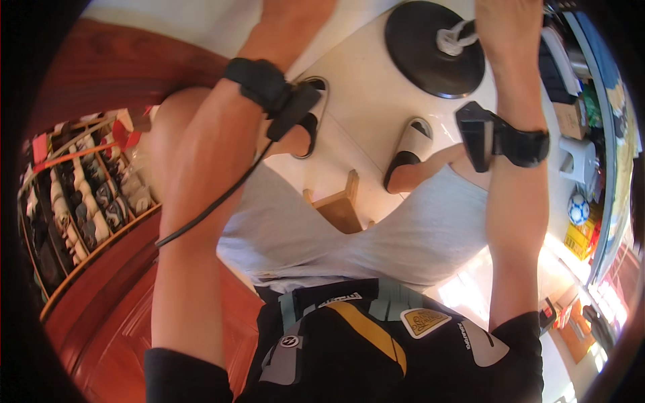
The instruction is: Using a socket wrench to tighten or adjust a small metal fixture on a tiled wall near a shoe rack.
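My left hand [299, 15] reaches to the top edge, where its fingers are cut off. It is over a pale surface, and whatever it touches is out of view. Only the back of my right hand [508, 25] shows at the top right; its fingers lie beyond the edge. Close beside it, a white looped cord or fitting [458, 39] rises from the middle of a round black disc-shaped base [420, 50] on the floor. Whether my right hand touches that white piece, I cannot tell. Black straps with small devices circle both wrists, and a black cable runs along my left forearm.
My feet in grey slippers [411, 142] rest on the pale tiled floor [349, 74]. A small wooden stool [344, 205] stands between my legs. Dark red wooden furniture [134, 64] and a shoe rack [80, 201] are at left. At right are a white stool [576, 160] and a ball [578, 209].
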A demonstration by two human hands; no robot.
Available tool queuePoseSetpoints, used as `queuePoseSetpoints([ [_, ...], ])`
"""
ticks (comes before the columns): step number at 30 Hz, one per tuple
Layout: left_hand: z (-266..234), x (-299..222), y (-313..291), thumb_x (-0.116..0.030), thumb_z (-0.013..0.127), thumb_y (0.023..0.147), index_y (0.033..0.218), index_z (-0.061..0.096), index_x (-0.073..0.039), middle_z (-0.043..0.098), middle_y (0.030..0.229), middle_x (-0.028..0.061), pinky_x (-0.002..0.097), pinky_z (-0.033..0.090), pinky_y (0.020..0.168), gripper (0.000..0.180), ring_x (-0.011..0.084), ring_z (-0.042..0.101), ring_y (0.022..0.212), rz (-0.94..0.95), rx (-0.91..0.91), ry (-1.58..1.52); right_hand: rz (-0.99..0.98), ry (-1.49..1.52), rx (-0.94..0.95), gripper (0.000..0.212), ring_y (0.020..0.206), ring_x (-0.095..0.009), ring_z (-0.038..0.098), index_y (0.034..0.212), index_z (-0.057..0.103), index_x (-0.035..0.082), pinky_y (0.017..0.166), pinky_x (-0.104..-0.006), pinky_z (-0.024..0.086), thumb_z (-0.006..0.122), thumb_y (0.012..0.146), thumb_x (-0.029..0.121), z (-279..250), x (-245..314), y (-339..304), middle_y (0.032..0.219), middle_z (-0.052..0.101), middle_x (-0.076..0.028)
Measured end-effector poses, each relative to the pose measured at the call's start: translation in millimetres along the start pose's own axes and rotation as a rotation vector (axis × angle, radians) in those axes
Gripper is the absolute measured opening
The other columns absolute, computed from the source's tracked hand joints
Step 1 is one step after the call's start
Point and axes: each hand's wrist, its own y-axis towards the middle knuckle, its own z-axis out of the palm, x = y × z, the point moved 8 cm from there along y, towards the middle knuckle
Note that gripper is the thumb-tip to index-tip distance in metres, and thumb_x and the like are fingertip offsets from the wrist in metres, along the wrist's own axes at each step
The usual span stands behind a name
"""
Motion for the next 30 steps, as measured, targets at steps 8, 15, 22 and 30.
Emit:
queuePoseSetpoints([
  [8, -104, -12, 18, 0.011, 0.064, 0.071, 0.072, 0.062, -0.001, 0.056, 0.072, 0.0144, 0.0377, 0.043, 0.057, 0.012, 0.031, 0.056, 0.063, 0.122, -0.458, -0.128, 0.054, -0.088, 0.144, 0.04, 0.089, -0.019, 0.071, 0.104, 0.071, -0.01, 0.077, -0.0285, 0.057, 0.061, 0.102, 0.029, 18, 6, -9, 0.096, 0.073, -0.015],
  [15, -77, 1, 18, 0.009, 0.063, 0.072, 0.072, 0.062, -0.002, 0.058, 0.073, 0.0147, 0.0406, 0.045, 0.058, 0.012, 0.0335, 0.059, 0.067, 0.046, -0.411, -0.112, 0.062, -0.227, 0.247, 0.031, 0.08, -0.014, 0.07, 0.107, 0.07, -0.009, 0.072, -0.0245, 0.055, 0.064, 0.099, 0.02, 35, 9, -12, 0.089, 0.074, -0.011],
  [22, -47, -31, 2, 0.007, 0.064, 0.077, 0.074, 0.062, -0.004, 0.06, 0.078, 0.0158, 0.0457, 0.049, 0.064, 0.011, 0.0391, 0.061, 0.073, -0.044, -0.227, -0.311, 0.095, 0.047, -0.009, 0.031, 0.084, -0.016, 0.071, 0.111, 0.069, -0.008, 0.073, -0.0253, 0.056, 0.061, 0.102, 0.02, 21, -1, -14, 0.092, 0.073, -0.012],
  [30, -33, -30, 7, 0.004, 0.069, 0.075, 0.077, 0.069, -0.004, 0.061, 0.078, 0.0135, 0.0366, 0.051, 0.062, 0.008, 0.0301, 0.064, 0.068, -0.198, -0.021, -0.607, -0.091, 0.171, -0.012, 0.015, 0.098, -0.021, 0.074, 0.109, 0.07, -0.008, 0.084, -0.029, 0.06, 0.063, 0.098, -0.001, 7, 17, 0, 0.107, 0.073, -0.014],
])
